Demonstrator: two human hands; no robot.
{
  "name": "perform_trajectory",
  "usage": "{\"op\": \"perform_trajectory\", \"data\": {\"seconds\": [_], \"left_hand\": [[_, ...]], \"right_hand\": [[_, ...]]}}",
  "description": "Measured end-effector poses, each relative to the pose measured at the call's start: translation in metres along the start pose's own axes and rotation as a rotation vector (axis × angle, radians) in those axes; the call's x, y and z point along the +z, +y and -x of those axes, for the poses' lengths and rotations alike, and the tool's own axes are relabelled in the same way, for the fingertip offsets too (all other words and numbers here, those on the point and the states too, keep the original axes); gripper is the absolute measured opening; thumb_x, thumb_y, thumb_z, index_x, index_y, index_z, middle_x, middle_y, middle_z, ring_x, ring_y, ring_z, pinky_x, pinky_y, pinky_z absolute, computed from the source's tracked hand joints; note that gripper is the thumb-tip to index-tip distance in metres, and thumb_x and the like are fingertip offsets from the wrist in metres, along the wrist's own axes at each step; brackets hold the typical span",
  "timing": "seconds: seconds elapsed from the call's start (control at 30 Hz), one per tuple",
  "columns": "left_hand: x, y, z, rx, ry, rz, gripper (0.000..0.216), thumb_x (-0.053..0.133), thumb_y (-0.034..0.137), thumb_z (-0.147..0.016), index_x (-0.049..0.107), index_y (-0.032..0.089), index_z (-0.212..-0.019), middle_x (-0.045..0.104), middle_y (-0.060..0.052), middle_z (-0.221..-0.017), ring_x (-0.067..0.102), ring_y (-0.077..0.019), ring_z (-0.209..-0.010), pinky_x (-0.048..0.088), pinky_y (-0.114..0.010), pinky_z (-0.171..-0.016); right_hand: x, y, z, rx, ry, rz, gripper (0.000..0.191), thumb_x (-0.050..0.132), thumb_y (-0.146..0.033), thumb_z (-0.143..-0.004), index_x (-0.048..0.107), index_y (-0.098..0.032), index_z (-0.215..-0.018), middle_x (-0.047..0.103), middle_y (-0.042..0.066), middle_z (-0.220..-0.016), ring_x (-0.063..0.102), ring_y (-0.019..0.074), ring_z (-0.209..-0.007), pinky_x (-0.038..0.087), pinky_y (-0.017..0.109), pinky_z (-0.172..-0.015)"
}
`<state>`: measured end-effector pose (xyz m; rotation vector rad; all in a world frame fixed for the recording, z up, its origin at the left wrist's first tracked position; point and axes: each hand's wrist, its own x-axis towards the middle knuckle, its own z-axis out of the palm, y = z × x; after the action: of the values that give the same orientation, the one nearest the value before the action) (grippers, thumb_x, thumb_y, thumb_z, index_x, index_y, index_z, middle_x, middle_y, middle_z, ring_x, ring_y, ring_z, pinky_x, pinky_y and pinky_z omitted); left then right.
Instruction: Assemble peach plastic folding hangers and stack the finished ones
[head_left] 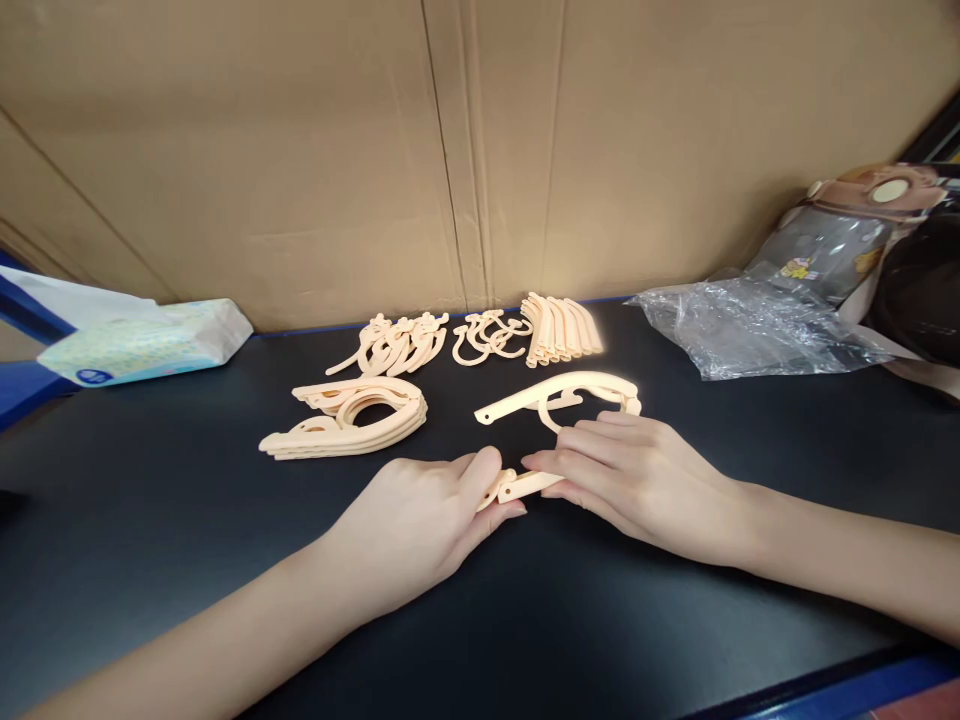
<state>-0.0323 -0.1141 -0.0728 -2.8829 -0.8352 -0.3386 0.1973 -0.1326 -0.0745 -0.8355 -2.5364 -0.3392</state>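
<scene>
In the head view a cream plastic folding hanger (559, 388) is in my right hand (649, 480), whose fingers wrap round its folded lower arm. The upper arm, with a round hole at its free end, slants to the left, and part of the hook shows between the arms. My left hand (412, 525) pinches a small cream curved piece (493, 490) between thumb and fingers. This piece meets the holed end of the lower arm; whether the two are joined I cannot tell. My fingers hide much of both.
Finished-looking folded hangers (352, 425) lie stacked at the left. Behind are piles of curved pieces (397, 345), loose hooks (487, 335) and hanger arms (562, 330). A tissue pack (150, 340) is far left; a clear plastic bag (757, 320) and a bottle (832, 240) stand right.
</scene>
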Motion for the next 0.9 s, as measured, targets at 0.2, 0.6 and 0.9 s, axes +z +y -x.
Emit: {"op": "perform_trajectory", "data": {"seconds": [0.2, 0.6, 0.9], "left_hand": [[-0.0009, -0.0009, 0.0003, 0.004, 0.026, -0.036, 0.04, 0.018, 0.044, -0.102, 0.035, 0.021, -0.074, 0.054, 0.005, -0.05, 0.053, -0.0136, -0.037, 0.023, -0.024, -0.038], [-0.0039, -0.0042, -0.0001, 0.116, 0.045, -0.288, 0.044, 0.019, 0.036, -0.103, 0.044, 0.018, -0.072, 0.05, 0.003, -0.051, 0.053, -0.0147, -0.038, 0.022, -0.029, -0.037], [-0.0077, -0.0069, -0.0014, 0.204, 0.105, -0.431, 0.04, 0.027, 0.034, -0.102, 0.043, 0.018, -0.069, 0.046, 0.003, -0.052, 0.049, -0.0138, -0.038, 0.026, -0.03, -0.039]], "right_hand": [[-0.0008, 0.0, -0.0003, 0.026, -0.035, -0.017, 0.027, 0.042, -0.028, -0.099, 0.067, -0.017, -0.099, 0.06, 0.0, -0.072, 0.052, 0.0141, -0.061, 0.035, 0.028, -0.057], [-0.0021, 0.0003, 0.0009, 0.063, -0.07, -0.125, 0.031, 0.038, -0.03, -0.101, 0.066, -0.017, -0.102, 0.062, 0.001, -0.074, 0.056, 0.013, -0.064, 0.04, 0.025, -0.061], [-0.007, 0.0005, 0.002, 0.11, -0.149, -0.241, 0.033, 0.036, -0.03, -0.101, 0.066, -0.017, -0.103, 0.061, 0.002, -0.074, 0.057, 0.0124, -0.064, 0.04, 0.023, -0.06]]}}
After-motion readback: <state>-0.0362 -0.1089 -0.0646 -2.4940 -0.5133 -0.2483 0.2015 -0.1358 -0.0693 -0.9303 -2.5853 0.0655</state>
